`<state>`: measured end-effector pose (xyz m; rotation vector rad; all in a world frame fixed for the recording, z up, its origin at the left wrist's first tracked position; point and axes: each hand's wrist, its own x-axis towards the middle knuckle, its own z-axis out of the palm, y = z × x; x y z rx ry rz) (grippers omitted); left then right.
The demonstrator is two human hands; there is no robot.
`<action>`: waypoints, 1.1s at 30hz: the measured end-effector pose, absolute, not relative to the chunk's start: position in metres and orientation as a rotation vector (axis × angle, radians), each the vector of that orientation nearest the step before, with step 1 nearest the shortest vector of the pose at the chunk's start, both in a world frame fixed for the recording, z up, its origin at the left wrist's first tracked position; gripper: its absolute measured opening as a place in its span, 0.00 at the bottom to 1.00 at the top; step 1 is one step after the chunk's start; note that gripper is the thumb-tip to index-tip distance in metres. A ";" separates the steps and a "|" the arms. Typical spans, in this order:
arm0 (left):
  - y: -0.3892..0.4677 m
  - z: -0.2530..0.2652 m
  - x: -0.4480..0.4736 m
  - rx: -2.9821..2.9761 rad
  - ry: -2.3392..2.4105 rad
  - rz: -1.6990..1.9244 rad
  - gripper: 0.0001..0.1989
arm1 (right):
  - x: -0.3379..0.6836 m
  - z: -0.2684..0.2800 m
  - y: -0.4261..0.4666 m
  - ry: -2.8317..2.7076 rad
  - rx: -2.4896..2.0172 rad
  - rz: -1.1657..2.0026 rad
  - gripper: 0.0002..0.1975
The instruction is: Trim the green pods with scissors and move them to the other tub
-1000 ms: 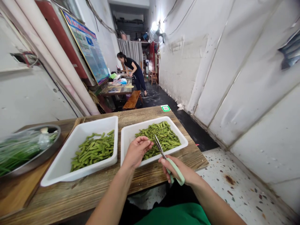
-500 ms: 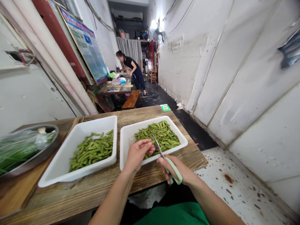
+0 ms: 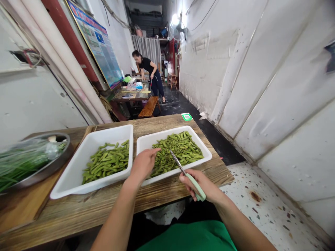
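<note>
My left hand [image 3: 144, 163] is over the near left part of the right white tray [image 3: 139, 143], its index finger stretched toward the green soybean pods [image 3: 183, 144]. The other fingers are partly hidden, and I see no pod in them. My right hand [image 3: 195, 183] is closed around the pale green handles of a pair of scissors [image 3: 197, 188]. The blades look closed, and their tips point forward over the pods. A second white tray [image 3: 64, 177] on the left holds more pods [image 3: 107, 162].
Both trays stand on a wooden table [image 3: 104, 205]. At the left, a metal basin [image 3: 34, 176] with bagged green vegetables sits on a wooden board [image 3: 15, 218]. Farther back, a person [image 3: 149, 71] leans over another table, near a wooden bench [image 3: 149, 106].
My left hand has moved left from the scissor tips; the pod it held is no longer visible. The scissor blades have closed. The person behind has shifted posture.
</note>
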<state>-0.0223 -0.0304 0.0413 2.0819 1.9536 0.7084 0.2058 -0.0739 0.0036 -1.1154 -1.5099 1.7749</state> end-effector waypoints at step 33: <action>-0.010 0.011 -0.016 2.245 1.981 0.071 0.10 | 0.205 0.007 -0.075 -1.567 -1.090 1.764 0.20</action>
